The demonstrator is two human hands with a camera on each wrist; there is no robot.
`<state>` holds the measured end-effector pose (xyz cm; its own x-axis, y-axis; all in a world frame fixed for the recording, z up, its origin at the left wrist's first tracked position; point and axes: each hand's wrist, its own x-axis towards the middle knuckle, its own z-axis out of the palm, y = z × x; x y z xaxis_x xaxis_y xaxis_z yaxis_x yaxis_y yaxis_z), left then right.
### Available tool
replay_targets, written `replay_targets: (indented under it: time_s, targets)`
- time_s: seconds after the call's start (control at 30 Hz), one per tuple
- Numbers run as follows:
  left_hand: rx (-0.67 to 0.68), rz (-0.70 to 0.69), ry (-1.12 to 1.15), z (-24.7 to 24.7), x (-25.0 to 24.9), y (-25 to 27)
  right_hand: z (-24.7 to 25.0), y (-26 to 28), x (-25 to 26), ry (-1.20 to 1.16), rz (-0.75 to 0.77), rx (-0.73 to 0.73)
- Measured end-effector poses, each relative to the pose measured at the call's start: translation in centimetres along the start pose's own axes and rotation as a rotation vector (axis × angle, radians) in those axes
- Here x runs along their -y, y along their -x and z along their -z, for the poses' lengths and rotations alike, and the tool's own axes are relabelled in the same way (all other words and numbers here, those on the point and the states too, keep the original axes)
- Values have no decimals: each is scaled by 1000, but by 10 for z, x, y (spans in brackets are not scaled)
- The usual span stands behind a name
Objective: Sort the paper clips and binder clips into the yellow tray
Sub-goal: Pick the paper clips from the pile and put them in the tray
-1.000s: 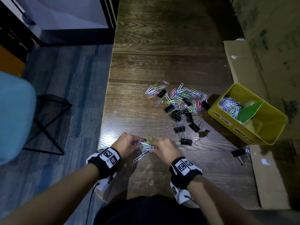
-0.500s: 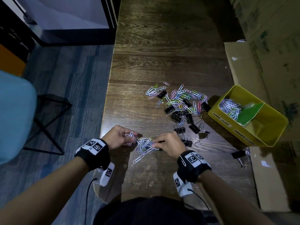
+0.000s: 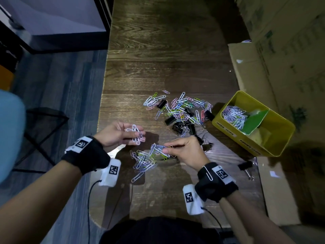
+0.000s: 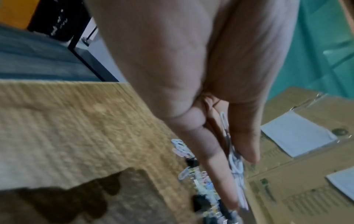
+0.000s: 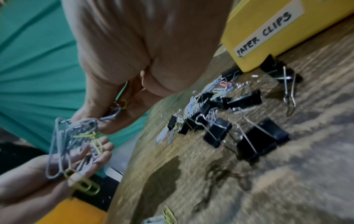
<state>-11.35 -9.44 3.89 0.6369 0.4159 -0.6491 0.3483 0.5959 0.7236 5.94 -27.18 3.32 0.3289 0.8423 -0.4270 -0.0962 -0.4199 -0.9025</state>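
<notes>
Mostly blurred, both hands' fingers pinch paper clips: left hand (image 3: 117,134) white ones, right hand (image 3: 184,152) a tangle.

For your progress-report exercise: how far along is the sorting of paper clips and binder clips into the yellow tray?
Done: one pile of paper clips lies in the yellow tray, left of its green divider.
In hand: the left hand holds white clips; the right hand pinches a tangled bunch.
Left: the mixed heap, every binder clip and the near pile lie on the table.
</notes>
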Motion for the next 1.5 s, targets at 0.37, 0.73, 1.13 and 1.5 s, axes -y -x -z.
replay_targets:
  time_s: [0.37, 0.73, 1.13, 1.5]
  targets:
    - [261, -108, 41, -168, -81, -70, 105, 38, 53, -241, 223, -349]
    - [85, -146, -413, -294, -44, -164, 194, -3, 28, -350, 116, -853]
    - [116, -256, -1213, -287, -52, -158, 201, -30, 15, 365, -200, -787]
    - [41, -356, -953, -141, -55, -92, 127, -15, 29, 270, 230, -551]
